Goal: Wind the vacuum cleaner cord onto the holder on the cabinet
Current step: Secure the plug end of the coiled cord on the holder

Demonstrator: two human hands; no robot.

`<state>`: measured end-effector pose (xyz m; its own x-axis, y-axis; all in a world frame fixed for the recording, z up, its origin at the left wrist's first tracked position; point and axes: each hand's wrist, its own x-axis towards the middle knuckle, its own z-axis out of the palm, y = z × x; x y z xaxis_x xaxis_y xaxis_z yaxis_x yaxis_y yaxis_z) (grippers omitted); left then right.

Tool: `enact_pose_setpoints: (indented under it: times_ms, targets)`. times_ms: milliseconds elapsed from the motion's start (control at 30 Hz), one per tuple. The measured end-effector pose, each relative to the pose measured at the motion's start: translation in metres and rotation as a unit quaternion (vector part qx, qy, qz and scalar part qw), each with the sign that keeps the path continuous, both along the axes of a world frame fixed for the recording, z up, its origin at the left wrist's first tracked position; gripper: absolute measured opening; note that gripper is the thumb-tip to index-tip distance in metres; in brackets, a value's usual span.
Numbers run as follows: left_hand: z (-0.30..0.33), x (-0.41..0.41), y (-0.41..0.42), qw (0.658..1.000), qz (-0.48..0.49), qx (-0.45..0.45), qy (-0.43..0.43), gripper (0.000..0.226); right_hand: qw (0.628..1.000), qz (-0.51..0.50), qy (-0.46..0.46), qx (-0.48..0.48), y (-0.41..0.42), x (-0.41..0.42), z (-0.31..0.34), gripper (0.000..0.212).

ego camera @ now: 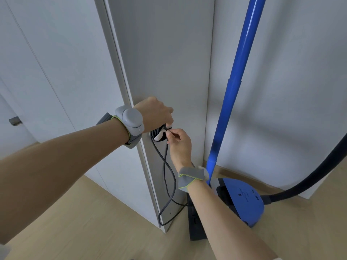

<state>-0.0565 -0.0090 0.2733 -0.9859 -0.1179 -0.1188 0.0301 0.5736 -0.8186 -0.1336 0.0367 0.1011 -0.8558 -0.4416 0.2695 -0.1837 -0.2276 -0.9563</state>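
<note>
A white holder (pixel 159 136) sticks out from the grey side panel of the cabinet (pixel 165 62), with black cord coiled around it. My left hand (pixel 155 114) reaches over the holder from above and its fingers close on the coils. Just right of the holder, my right hand (pixel 178 142) pinches the black cord (pixel 170 177). From there the cord hangs down the panel in a loose crossed loop to the floor, then runs toward the blue vacuum cleaner (pixel 242 200).
The vacuum's blue tube (pixel 234 91) leans upright in the corner right of the cabinet. Its black hose (pixel 315 177) arcs off to the right. A black floor nozzle (pixel 195 228) lies on the wooden floor by the cabinet's foot. White doors stand at the left.
</note>
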Motion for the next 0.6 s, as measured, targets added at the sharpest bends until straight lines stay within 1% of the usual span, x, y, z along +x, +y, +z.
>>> enact_pose_setpoints:
  times_ms: [67, 167, 300, 400, 600]
  targets:
    - [0.000, 0.000, 0.002, 1.000, -0.001, -0.005, 0.003, 0.050, 0.998, -0.045, 0.030, -0.013, -0.003, 0.012, -0.006, 0.005]
    - [0.003, 0.001, 0.003, 1.000, 0.003, -0.003, -0.005, 0.052, 0.995, -0.076, 0.069, -0.017, -0.007, 0.021, -0.014, 0.006]
    - [0.005, 0.000, 0.002, 1.000, -0.001, -0.010, -0.004, 0.052, 0.978, -0.140, 0.157, -0.001, -0.009, 0.019, -0.015, 0.010]
    - [0.004, -0.001, 0.003, 1.000, 0.010, -0.020, -0.014, 0.050, 0.964, -0.171, 0.204, 0.022, -0.010, 0.017, -0.014, 0.013]
    - [0.004, -0.006, 0.004, 0.998, 0.021, -0.060, -0.029, 0.043, 0.936, -0.203, 0.284, 0.054, -0.010, 0.017, -0.017, 0.007]
